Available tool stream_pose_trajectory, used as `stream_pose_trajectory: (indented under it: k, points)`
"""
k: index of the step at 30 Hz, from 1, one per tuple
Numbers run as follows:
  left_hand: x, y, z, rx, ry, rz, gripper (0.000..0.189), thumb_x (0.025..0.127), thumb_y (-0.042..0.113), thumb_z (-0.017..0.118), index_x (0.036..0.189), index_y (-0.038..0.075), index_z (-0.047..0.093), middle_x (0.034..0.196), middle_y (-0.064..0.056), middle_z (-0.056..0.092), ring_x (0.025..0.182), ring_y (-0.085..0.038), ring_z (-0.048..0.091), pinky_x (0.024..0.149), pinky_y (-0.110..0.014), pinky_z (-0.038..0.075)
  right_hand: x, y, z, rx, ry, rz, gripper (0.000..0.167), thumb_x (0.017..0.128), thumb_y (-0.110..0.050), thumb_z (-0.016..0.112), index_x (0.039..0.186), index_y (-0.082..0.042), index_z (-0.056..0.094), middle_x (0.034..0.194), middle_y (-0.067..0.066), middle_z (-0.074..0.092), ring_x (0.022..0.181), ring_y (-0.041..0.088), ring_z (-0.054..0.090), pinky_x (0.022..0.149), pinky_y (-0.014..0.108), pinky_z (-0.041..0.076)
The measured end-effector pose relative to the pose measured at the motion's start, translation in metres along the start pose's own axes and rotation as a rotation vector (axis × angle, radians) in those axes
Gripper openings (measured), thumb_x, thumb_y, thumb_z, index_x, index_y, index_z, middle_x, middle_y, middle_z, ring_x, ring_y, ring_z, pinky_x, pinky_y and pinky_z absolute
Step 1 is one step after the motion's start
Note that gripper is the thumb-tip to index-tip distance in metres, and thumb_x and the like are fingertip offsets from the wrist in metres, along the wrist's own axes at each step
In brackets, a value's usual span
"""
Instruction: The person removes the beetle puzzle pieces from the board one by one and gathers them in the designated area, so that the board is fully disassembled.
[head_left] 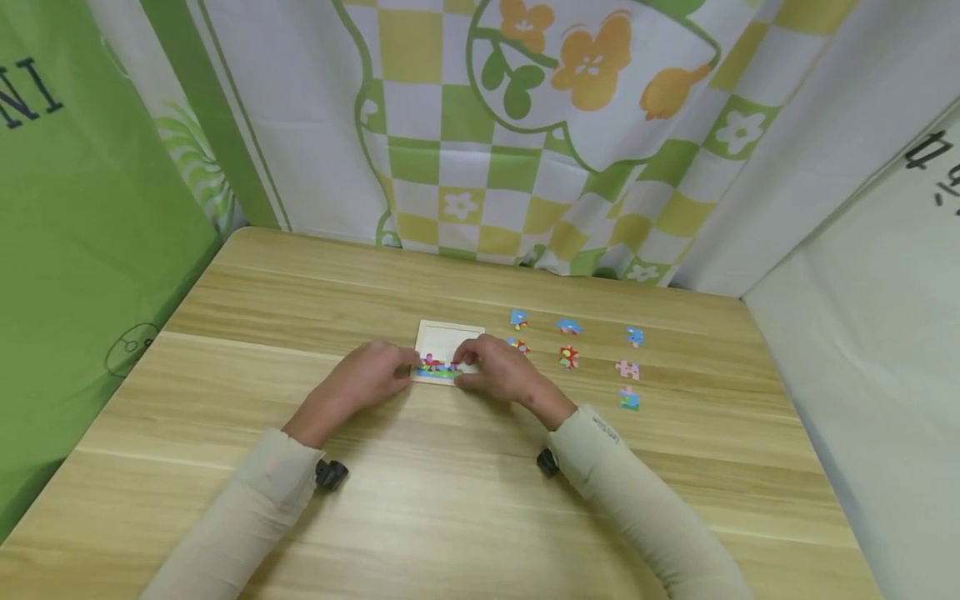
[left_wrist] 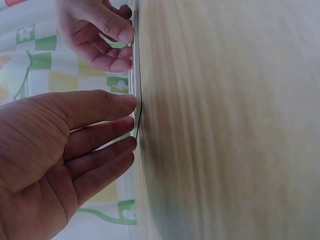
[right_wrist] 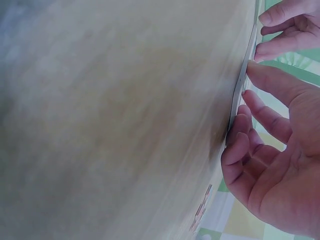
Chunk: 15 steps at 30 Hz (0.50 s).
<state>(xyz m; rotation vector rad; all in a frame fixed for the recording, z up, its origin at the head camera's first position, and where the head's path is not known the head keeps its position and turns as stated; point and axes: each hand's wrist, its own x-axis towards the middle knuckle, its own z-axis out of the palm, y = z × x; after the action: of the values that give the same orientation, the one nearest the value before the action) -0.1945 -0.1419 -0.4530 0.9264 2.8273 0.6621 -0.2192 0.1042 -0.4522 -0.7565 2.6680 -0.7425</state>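
Observation:
A small wooden puzzle tray point(head_left: 450, 323) lies on the table, with joined colourful puzzle pieces point(head_left: 437, 373) along its near side. My left hand point(head_left: 372, 371) is at the tray's left edge; in the left wrist view the left hand's fingers point(left_wrist: 107, 131) reach to the edge fairly straight. My right hand point(head_left: 498, 367) is over the tray's right side, fingertips near the right end of the joined pieces. In the right wrist view the thumb point(right_wrist: 267, 77) meets the tray edge, apart from the bent index finger. What lies under the right fingertips is hidden.
Several loose puzzle pieces lie right of the tray, among them a red one point(head_left: 568, 358), a pink one point(head_left: 628, 369) and a blue-green one point(head_left: 629, 400). One is partly behind the right hand. A patterned curtain point(head_left: 465, 167) hangs at the table's point(head_left: 420, 500) far edge.

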Motion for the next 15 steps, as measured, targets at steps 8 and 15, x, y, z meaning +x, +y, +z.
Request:
stream_pose_trajectory:
  k: [8,15]
  points:
    - [0.0044,0.0016,0.0006,0.029,0.016,0.025,0.015,0.092,0.007,0.076,0.107,0.006,0.080,0.113,-0.010,0.075,0.101,-0.030,0.072,0.090,-0.045,0.057,-0.0004,0.0000,-0.0007,0.005,0.005,-0.002,0.024,0.087,-0.018,0.084,0.108,-0.011,0.074,0.098,0.003,0.066,0.092,0.019,0.060,0.084,0.037,0.051]
    - [0.0056,0.0033,0.0021,0.097,0.013,0.010,0.012,0.092,0.010,0.078,0.103,0.009,0.082,0.112,-0.007,0.075,0.100,-0.030,0.072,0.086,-0.046,0.059,-0.0005,-0.0009,0.0013,-0.006,0.005,-0.013,0.024,0.088,-0.017,0.084,0.108,-0.011,0.073,0.094,-0.001,0.066,0.086,0.015,0.060,0.078,0.033,0.051]
